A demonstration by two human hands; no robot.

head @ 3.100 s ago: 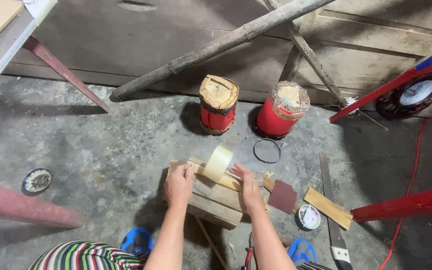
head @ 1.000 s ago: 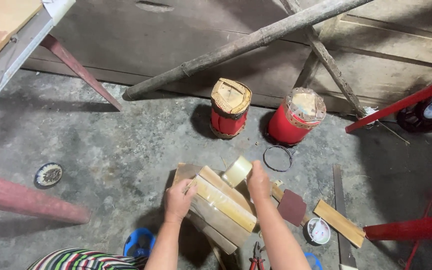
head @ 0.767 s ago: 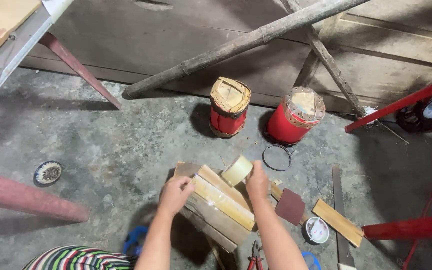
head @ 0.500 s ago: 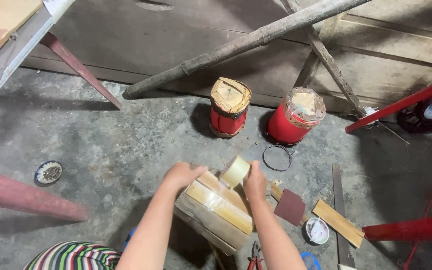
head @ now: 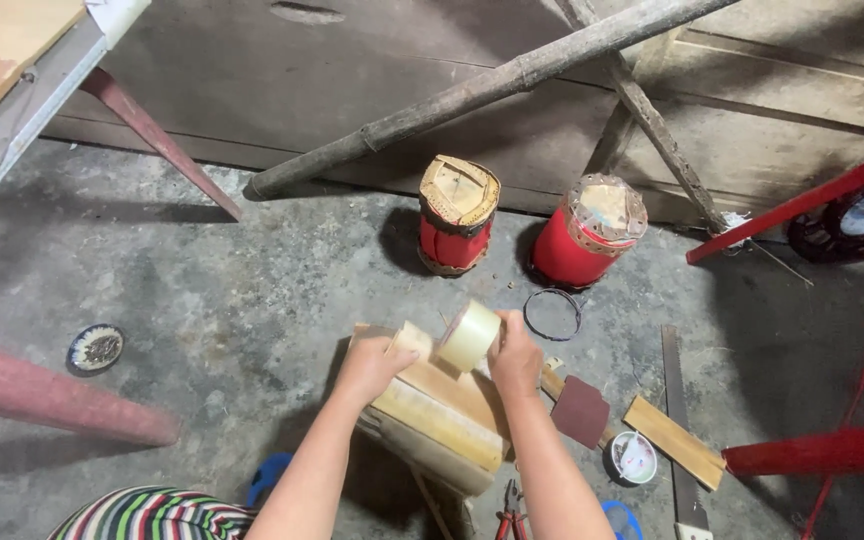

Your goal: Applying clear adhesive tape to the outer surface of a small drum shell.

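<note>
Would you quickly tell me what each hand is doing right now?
Left hand: closed on the end of a bamboo piece.
Right hand: holding the tape roll.

Dim, even light from above — soft shadows on the floor (head: 202,300); sharp centre, edges slightly bowed.

Pale tape roll (head: 469,336) tilted on edge atop bundle of yellowish wood strips (head: 436,413), bundle lying on concrete floor.
</note>
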